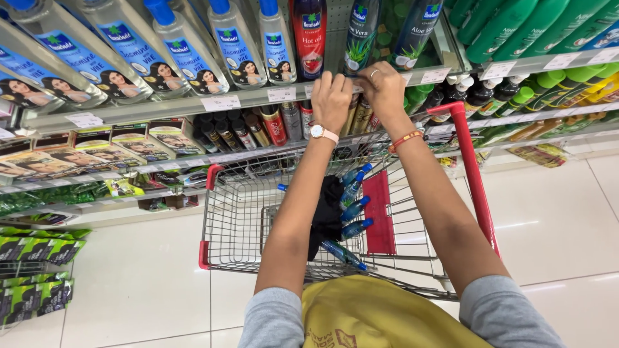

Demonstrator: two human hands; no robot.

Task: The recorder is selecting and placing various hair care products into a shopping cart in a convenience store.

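Both my arms reach over a red-trimmed wire shopping cart [245,212] to a shop shelf. My left hand [331,98], with a watch on the wrist, and my right hand [383,87], with a ring and an orange bracelet, are side by side at the shelf edge. Their fingers curl over the tops of slim bottles [358,116] on the second shelf; whether either hand grips one is hidden. Above them stand a red bottle [308,35] and dark green bottles [361,32]. In the cart lie several clear blue-capped bottles [353,212] and a black cloth [327,212].
Clear blue-capped oil bottles [174,48] fill the top shelf at left; green bottles [516,26] fill it at right. Boxes [122,142] and sachets sit on lower shelves. Green packets [35,251] hang low at left. The floor is pale tile [554,219].
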